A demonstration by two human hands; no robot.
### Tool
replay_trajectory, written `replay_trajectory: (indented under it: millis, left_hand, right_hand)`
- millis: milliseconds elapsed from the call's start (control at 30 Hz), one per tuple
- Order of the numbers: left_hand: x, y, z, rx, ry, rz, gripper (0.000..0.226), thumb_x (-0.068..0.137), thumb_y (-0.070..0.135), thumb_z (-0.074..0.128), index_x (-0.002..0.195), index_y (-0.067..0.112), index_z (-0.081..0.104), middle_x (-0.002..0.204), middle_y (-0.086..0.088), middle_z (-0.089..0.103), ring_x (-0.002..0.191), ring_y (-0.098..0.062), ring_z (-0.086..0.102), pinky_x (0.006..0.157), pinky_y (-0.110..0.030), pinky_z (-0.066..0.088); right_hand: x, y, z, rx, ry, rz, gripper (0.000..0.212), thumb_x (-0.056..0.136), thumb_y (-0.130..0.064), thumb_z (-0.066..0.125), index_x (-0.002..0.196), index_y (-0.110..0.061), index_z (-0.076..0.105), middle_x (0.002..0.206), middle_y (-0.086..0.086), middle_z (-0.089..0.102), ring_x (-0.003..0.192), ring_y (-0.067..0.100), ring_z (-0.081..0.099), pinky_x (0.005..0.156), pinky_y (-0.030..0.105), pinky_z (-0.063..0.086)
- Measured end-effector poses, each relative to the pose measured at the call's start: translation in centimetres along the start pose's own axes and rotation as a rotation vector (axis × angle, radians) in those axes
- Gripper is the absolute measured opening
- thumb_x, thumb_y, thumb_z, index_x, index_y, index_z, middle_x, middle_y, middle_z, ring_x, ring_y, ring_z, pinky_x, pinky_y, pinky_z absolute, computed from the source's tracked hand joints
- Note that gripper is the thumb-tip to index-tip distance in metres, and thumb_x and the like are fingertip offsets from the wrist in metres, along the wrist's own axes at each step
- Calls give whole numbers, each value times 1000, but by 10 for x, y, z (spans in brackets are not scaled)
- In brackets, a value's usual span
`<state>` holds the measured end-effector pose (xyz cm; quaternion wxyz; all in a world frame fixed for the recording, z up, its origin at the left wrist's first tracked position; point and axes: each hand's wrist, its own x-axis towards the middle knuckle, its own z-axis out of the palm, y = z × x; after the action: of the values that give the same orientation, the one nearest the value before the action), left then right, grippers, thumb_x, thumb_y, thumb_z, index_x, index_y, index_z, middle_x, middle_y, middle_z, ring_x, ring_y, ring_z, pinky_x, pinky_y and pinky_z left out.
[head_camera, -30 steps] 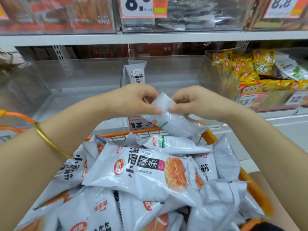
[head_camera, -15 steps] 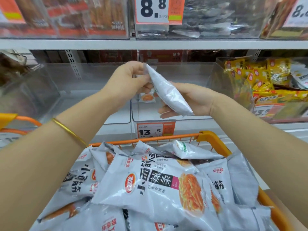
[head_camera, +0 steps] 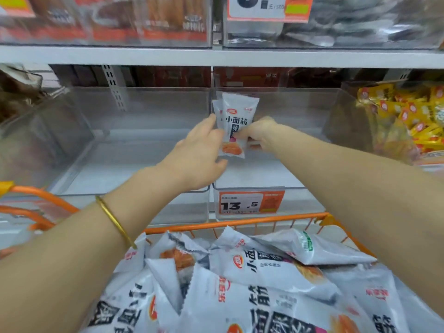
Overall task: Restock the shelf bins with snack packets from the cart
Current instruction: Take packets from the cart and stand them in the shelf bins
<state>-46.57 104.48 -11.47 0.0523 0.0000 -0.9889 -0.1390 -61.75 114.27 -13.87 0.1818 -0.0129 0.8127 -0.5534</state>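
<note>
Both hands have moved from the cart into the clear plastic shelf bin (head_camera: 276, 183); left hand (head_camera: 199, 152) and right hand (head_camera: 258, 133) grasp the small grey snack packet (head_camera: 236, 121) upright, so placing seems near.

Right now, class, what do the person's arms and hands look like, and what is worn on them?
Both forearms are bare, with no sleeves or gloves in view. The left wrist carries a thin, plain gold bangle. The left hand and right hand show no rings or markings that can be made out.
</note>
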Motion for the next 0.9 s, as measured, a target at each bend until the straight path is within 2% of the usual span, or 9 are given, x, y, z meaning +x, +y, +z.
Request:
replay_trajectory:
  millis: [167, 267, 367, 400, 467, 533, 600, 700, 900]
  left_hand:
    - [2, -5, 4, -21, -2, 2, 53, 95, 25, 47, 142, 11, 27, 158, -3, -9, 144, -15, -3, 113, -33, 15]
    - [2, -5, 5, -30, 6, 5, 49, 95, 23, 46, 140, 11, 29, 157, -3, -10, 144, -15, -3, 112, -32, 14]
    - [2, -4, 5, -41, -5, -5, 48, 96, 23, 45, 140, 11, 29, 157, -3, -11, 144, -15, -4, 112, -31, 14]
    - [2, -4, 5, -44, -8, -9, 48, 96, 22, 44, 140, 11, 29, 157, -3, -12, 144, -15, -5, 112, -32, 14]
    - [2, -3, 5, -50, -8, -14, 48, 95, 22, 45, 139, 11, 29, 157, -3, -12, 144, -16, -4, 112, -33, 16]
    - [2, -3, 5, -52, -7, -14, 48, 95, 23, 45, 139, 10, 30, 157, -3, -11, 144, -16, -3, 112, -33, 16]
    - [2, -4, 6, -51, -5, -12, 47, 95, 23, 46, 138, 10, 31, 157, -3, -11, 144, -16, -2, 112, -33, 16]
    - [3, -4, 7, -45, 0, -16, 47, 95, 23, 46, 137, 11, 32, 157, -3, -10, 144, -17, -2, 112, -34, 17]
    - [4, -5, 6, -40, -8, -20, 52, 95, 25, 47, 141, 13, 28, 158, -2, -9, 145, -18, -3, 114, -36, 15]
  right_hand:
    - [26, 9, 20, -230, 57, -110, 15, 78, -5, 70, 82, -15, 60, 105, 10, 70, 95, 29, 66, 82, 45, 57]
    - [37, 11, 22, -378, 142, -159, 11, 80, -10, 67, 87, -13, 59, 99, 10, 69, 92, 26, 66, 85, 40, 56]
    - [47, 12, 26, -426, 135, -177, 6, 86, -12, 58, 90, -11, 54, 91, 6, 63, 78, 20, 59, 64, 28, 53]
    - [51, 13, 28, -456, 130, -182, 10, 87, -13, 57, 96, -8, 54, 95, 5, 62, 80, 19, 59, 63, 25, 51]
    - [52, 11, 27, -539, 114, -171, 24, 86, -15, 61, 106, -4, 55, 108, 8, 63, 95, 23, 62, 78, 30, 55]
    - [49, 7, 25, -549, 62, -163, 18, 84, -14, 65, 95, -6, 54, 105, 10, 61, 94, 26, 61, 87, 36, 53]
    - [45, 6, 23, -566, 34, -163, 10, 85, -14, 63, 89, -8, 57, 101, 8, 62, 90, 24, 61, 88, 35, 53]
    - [45, 8, 22, -624, 27, -189, 27, 86, -20, 62, 110, -6, 62, 110, 10, 67, 99, 26, 65, 90, 38, 53]
    - [26, 7, 13, -589, -46, -186, 27, 87, -18, 64, 110, -4, 62, 113, 12, 66, 105, 29, 63, 91, 41, 53]
